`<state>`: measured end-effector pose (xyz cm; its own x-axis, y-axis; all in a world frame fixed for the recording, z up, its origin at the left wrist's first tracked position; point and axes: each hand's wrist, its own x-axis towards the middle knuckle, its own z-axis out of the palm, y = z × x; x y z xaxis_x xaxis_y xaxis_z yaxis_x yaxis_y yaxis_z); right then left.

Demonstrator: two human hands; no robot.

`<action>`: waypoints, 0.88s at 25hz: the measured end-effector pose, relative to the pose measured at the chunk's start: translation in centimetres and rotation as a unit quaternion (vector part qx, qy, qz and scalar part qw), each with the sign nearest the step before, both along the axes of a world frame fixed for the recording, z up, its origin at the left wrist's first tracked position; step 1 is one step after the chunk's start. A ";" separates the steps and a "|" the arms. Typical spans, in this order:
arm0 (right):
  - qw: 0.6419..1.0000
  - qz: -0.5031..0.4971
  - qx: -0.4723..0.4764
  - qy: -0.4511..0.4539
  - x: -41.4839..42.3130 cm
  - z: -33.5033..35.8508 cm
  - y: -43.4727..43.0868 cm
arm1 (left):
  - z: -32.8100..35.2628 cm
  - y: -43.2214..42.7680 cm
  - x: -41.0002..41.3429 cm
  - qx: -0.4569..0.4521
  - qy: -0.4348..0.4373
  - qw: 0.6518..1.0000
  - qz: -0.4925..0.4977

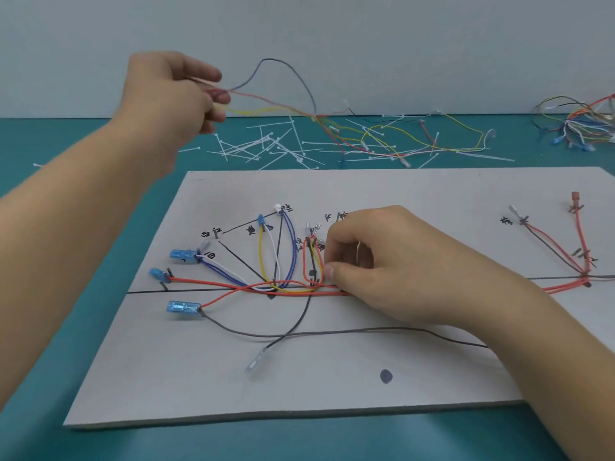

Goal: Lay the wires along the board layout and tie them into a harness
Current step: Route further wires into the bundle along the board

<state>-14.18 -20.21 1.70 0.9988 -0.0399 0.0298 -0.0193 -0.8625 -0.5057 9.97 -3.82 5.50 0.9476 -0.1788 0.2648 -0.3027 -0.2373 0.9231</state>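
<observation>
A grey layout board [332, 377] lies on the teal table with drawn lines, pins and labels. Red, yellow, blue, white and black wires [276, 287] run along its main line, several ending in blue terminals [181, 307]. My right hand [382, 271] rests on the board's middle, its curled fingers pinching the red and yellow wires near the pins. My left hand [173, 94] is raised above the table's far left and grips a thin bunch of loose wires [283, 109], which trail right toward the table. A black wire [332, 333] curves across the board's front.
White cable ties [266, 146] lie scattered on the table behind the board, mixed with loose yellow and red wires [416, 141]. A tangled wire bundle [579, 123] sits at the far right. A red branch [580, 234] is pinned at the board's right.
</observation>
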 end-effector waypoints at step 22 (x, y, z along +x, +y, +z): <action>0.979 -0.146 -0.041 -0.135 11.4 1.8 -1.0 | 0.1 4.3 -7.3 -0.097 -0.130 0.983 -0.091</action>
